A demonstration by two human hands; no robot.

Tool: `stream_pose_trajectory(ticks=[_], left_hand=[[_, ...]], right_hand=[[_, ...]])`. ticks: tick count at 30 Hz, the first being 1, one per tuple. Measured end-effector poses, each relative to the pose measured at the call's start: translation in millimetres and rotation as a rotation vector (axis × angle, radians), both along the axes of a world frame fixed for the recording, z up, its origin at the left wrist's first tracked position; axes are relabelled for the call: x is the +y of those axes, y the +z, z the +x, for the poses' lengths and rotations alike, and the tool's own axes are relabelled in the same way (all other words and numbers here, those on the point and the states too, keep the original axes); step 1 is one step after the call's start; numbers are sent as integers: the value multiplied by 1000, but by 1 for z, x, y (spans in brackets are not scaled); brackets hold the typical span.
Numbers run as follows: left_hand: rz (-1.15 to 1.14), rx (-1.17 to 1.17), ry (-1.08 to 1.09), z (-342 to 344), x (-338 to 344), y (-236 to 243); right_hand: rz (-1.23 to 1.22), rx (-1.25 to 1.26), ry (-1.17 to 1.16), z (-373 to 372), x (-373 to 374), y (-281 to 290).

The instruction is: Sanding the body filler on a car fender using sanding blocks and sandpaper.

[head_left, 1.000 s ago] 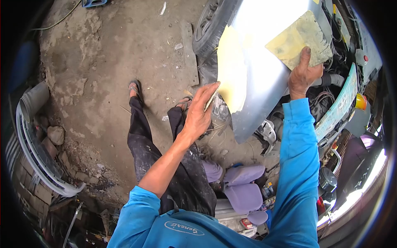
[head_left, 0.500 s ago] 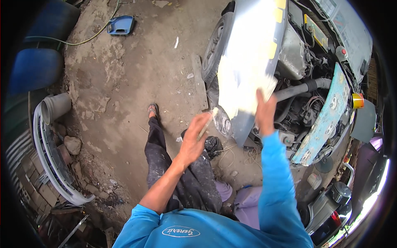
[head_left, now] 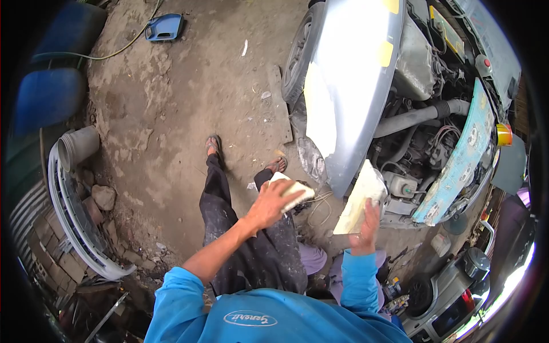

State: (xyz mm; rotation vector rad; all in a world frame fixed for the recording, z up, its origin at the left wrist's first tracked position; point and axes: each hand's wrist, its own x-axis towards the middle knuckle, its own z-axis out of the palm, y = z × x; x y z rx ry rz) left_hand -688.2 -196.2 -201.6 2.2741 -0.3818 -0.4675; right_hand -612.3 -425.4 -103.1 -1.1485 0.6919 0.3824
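- left hand (head_left: pixel 267 204) clamped on small cream rectangular pad (head_left: pixel 300 192), clear of fender
- right hand (head_left: pixel 365 230) clamped on pale cream flat board (head_left: pixel 361 191), near tip of silver-grey metal fender (head_left: pixel 360 74); board blocks view of engine bay's near corner
- chipped teal panel (head_left: pixel 457 163) across engine bay (head_left: pixel 420 134)
- black rubber tyre (head_left: pixel 296 66) beside fender
- grey plastic bucket (head_left: pixel 80 150) by whitish curved bumper (head_left: pixel 71 220), far left
- blue plastic tray (head_left: pixel 164 27) on dirt ground, upper left

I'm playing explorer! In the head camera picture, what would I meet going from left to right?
Grey bucket → blue plastic thing → left hand holding a pale pad → right hand holding a pale board → teal panel → red-and-yellow can.
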Motion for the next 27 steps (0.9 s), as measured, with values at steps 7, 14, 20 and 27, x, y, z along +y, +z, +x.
stream_pose_trajectory(ticks=[7,14,20,27], left_hand=[[-403,-22,708,120,-9,-57],[-369,-143,814,179,-34,-84],[-391,-135,719,173,-39,-85],[-279,-168,527,114,-61,-73]], right_hand=[[-8,108,31,-23,-4,-24],[2,91,28,-50,-16,-28],[14,98,13,-54,-30,-27],[41,88,16,-51,-32,-31]])
